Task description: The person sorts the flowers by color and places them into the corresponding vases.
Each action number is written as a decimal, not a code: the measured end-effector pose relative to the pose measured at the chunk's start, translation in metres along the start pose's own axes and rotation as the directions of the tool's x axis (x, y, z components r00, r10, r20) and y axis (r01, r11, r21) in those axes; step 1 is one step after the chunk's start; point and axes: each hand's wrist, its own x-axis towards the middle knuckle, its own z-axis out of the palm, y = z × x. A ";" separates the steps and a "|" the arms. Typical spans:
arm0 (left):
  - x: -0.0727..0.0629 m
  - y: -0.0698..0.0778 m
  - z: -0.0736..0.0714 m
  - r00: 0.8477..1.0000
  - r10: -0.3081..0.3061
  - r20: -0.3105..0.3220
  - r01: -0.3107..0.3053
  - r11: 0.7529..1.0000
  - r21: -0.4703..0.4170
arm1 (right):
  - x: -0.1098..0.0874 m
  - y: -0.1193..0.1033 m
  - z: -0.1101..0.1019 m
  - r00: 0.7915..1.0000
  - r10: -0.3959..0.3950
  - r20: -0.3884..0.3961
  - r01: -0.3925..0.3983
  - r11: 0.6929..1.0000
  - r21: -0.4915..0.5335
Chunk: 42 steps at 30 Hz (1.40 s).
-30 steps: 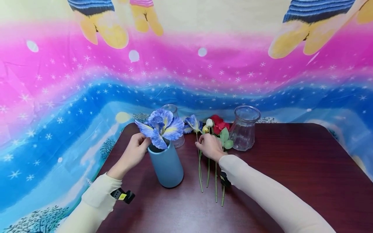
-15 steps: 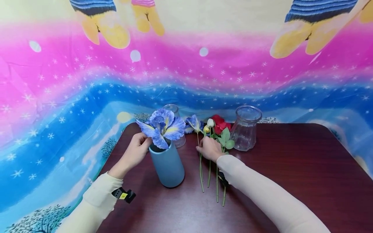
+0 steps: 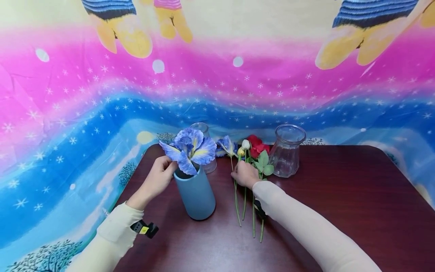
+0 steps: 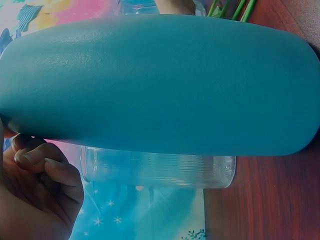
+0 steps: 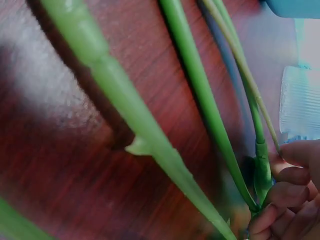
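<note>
A matte blue vase (image 3: 196, 196) stands on the table with a large blue-violet iris (image 3: 190, 149) in its mouth. My left hand (image 3: 157, 180) grips the vase at the left of its rim; in the left wrist view the fingers (image 4: 52, 167) curl at the rim end. Several artificial flowers lie to the right. Among them, my right hand (image 3: 246, 174) pinches the thin stem (image 5: 255, 92) of a second blue iris (image 3: 227, 146), just below the bloom. Beside that hand are a white bud (image 3: 246, 144), a yellow bud (image 3: 241, 152) and a red flower (image 3: 257, 145) with green leaves.
A clear glass vase (image 3: 287, 156) stands behind the flowers at the right. Another clear glass vessel (image 3: 211, 166) is partly hidden behind the blue vase. The dark wooden table (image 3: 343, 196) meets a printed cloth backdrop (image 3: 217, 87) at the back.
The lower end of the pinched iris stem has swung slightly right, and my right hand has shifted a little. My left hand stays at the vase rim. The head view shifts slightly.
</note>
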 end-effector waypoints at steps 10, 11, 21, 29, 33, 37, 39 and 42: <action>-0.002 -0.001 0.001 1.000 0.014 -0.008 -0.014 1.000 -0.003 | -0.005 0.004 -0.012 0.999 0.016 0.029 -0.021 0.980 0.198; -0.002 -0.002 0.001 1.000 0.014 -0.011 -0.014 1.000 -0.003 | -0.006 0.004 -0.013 1.000 0.008 0.026 -0.013 0.975 0.224; -0.005 -0.001 0.001 1.000 0.004 -0.022 -0.004 1.000 -0.012 | -0.018 0.009 -0.017 1.000 -0.021 0.021 0.012 0.922 0.387; -0.006 -0.003 0.001 1.000 0.010 -0.028 -0.011 1.000 -0.018 | -0.025 0.009 -0.019 0.998 -0.047 -0.046 0.063 0.895 0.442; -0.005 -0.003 0.002 0.999 0.006 -0.032 -0.007 1.000 -0.020 | -0.028 0.008 -0.020 0.995 -0.050 -0.087 0.084 0.885 0.459; -0.004 -0.002 0.002 0.999 0.018 -0.033 -0.018 1.000 -0.021 | -0.032 0.008 -0.021 0.990 -0.066 -0.121 0.116 0.874 0.471; -0.003 -0.001 0.002 0.999 0.025 -0.032 -0.026 0.999 -0.025 | -0.034 0.008 -0.023 0.988 -0.078 -0.134 0.134 0.864 0.485; -0.002 0.001 0.002 0.999 0.038 -0.031 -0.039 0.999 -0.027 | -0.038 0.008 -0.025 0.982 -0.104 -0.159 0.171 0.849 0.500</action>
